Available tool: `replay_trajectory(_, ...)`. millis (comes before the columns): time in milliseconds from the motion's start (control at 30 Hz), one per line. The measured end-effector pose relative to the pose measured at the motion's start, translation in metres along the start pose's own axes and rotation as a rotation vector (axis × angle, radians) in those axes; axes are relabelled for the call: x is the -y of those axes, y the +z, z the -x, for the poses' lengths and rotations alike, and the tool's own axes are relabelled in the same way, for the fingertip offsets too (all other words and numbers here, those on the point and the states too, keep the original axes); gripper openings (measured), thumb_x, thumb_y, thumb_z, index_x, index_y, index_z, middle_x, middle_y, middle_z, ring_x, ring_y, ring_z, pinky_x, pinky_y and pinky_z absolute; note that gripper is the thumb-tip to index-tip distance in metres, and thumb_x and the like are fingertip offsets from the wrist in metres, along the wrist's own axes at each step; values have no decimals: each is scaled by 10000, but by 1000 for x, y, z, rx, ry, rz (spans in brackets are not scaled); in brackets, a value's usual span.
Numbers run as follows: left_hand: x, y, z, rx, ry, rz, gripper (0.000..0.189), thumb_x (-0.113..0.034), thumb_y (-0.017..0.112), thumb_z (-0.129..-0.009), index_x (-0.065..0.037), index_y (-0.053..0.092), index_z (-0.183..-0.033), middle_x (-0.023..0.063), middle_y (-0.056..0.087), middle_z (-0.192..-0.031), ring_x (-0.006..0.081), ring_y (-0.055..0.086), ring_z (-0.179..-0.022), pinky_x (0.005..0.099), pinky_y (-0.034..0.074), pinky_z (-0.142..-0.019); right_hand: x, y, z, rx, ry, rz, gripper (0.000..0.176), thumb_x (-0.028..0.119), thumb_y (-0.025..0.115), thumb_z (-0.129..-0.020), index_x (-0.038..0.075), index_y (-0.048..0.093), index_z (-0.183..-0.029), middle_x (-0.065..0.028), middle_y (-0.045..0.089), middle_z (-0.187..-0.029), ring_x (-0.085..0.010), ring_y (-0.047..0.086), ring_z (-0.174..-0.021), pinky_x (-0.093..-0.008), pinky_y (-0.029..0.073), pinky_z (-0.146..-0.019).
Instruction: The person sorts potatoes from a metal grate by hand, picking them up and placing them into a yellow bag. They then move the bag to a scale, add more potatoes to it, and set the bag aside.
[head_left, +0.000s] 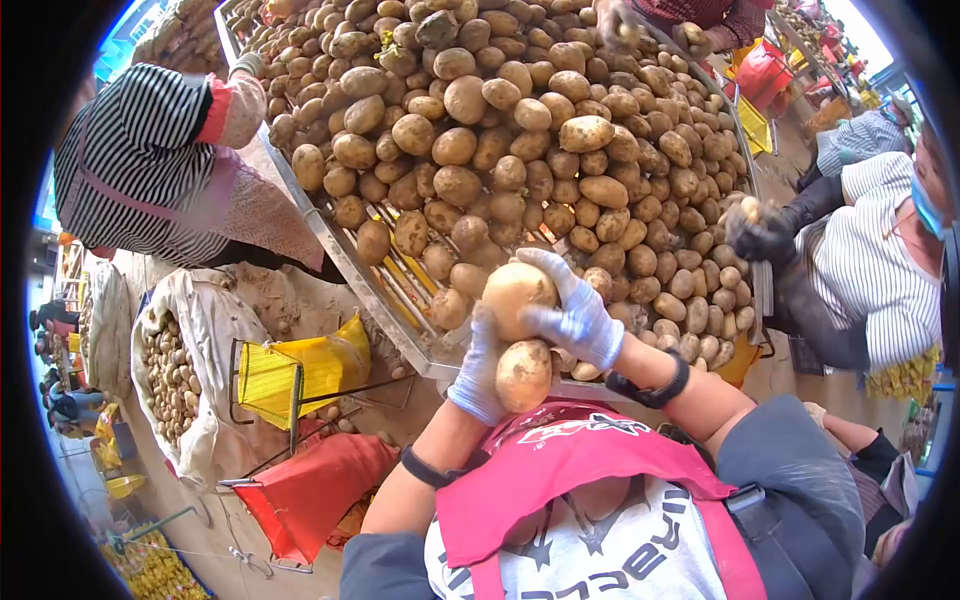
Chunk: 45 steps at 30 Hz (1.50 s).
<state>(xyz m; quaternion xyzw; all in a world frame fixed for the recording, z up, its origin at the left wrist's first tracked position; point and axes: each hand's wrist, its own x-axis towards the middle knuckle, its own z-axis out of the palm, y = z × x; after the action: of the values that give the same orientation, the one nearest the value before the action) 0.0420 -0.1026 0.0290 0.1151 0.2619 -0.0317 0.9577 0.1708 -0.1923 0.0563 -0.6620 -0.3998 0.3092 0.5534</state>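
Both of my hands wear pale, light-blue gloves and are held close together above the near edge of the sorting table. My right hand [580, 312] is closed around a large, smooth potato [518, 298], its fingers over the top and its thumb underneath. Just below, a second potato [524, 376] rests against my left hand [480, 372], which is curled along its left side; some of those fingers are hidden. The fingertips of my left hand also reach the lower left of the upper potato. Beyond them, many potatoes [455, 147] cover the slatted table.
The metal table rim [400, 345] runs in front of me. At left stand a white sack [170, 400] of potatoes, a yellow bag [310, 370] and a red bag [315, 490] on frames. Co-workers in striped tops [140, 150] stand at the left and right; another's hands work at the far side.
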Motion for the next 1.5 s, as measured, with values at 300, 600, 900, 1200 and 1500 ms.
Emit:
replay_trajectory(300,-2,-37,13,230,-147,162,911,-813,415,-735,-67,462,-1257,152,610,-1032,275,633,-784,404,547,-671,-5,20,-11,22,-26,-147,335,244,476,-941,27,581,-1174,-126,569,-1220,-214,535,-1121,-344,411,-969)
replay_trajectory(600,-10,-11,34,292,-73,266,824,-800,438,-730,-105,491,-1168,114,575,-825,285,609,-680,403,529,-577,39,37,-5,-66,-162,-199,271,165,490,-924,-13,601,-1096,-160,576,-1184,-273,524,-1139,-367,383,-1003)
replay_trajectory(900,-16,-31,30,85,208,-439,725,-668,408,-868,-8,500,-1154,146,600,-983,284,607,-888,383,517,-771,36,42,-5,-52,179,-411,327,304,502,-935,45,512,-1134,-163,552,-1154,-243,519,-1120,-392,423,-976)
replay_trajectory(1200,-32,-70,45,-75,-99,-437,445,-406,485,-928,-50,523,-1193,92,618,-895,213,606,-752,352,518,-638,-55,-42,85,-293,489,-359,352,282,583,-880,157,530,-1204,-106,537,-1180,-241,520,-1092,-392,464,-914)
replay_trajectory(1500,-45,-89,22,-107,59,92,438,-364,527,-899,-117,496,-1259,127,636,-976,284,624,-821,461,529,-722,-100,-90,91,29,-38,1226,619,348,724,-667,196,530,-1234,-210,396,-1349,-410,424,-1193,-508,361,-978)
